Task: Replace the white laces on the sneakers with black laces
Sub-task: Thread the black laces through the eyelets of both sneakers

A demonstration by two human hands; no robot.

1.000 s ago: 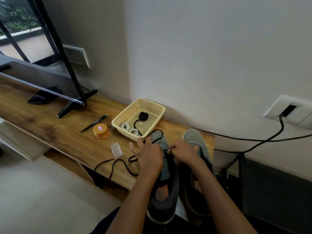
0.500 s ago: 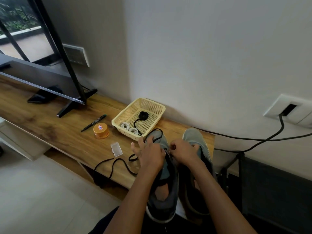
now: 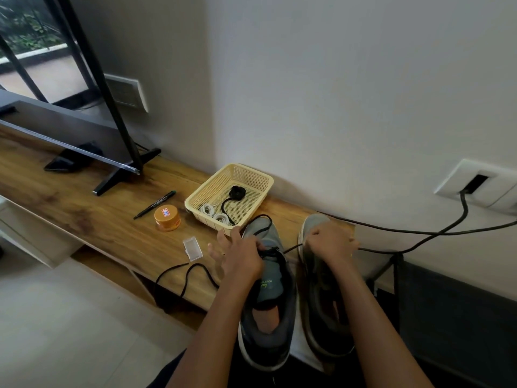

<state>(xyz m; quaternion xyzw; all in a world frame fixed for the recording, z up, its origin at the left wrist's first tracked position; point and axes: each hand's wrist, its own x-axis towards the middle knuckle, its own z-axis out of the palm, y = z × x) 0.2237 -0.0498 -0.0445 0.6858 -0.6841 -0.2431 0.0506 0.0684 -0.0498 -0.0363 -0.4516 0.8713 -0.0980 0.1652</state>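
The black lace (image 3: 291, 249) was being threaded through the left sneaker (image 3: 267, 284). This sneaker lay heel toward the person at the edge of the surface (image 3: 84, 208), just beside the right sneaker (image 3: 324, 317).

The left hand (image 3: 240, 259) was laid over the eyelet rows. Its thumb and forefinger apparently pinched the lace there, and its outer fingers were spread. The right hand (image 3: 330, 242) was closed in a fist on the free end above the right sneaker's toe, so the lace was drawn taut between the hands.

It was judged that:
- the pull should be kept in line with the eyelet;
- the shoe should be braced;
- twists should be removed;
- the length should be balanced against the loose end trailing off the surface.

The white laces (image 3: 214, 214) lay coiled in the basket (image 3: 195, 197).

Compared with half a second earlier, the right hand had been moved rightward, away from the left hand, and the slack had been taken up. The left hand and both sneakers had scarcely shifted.
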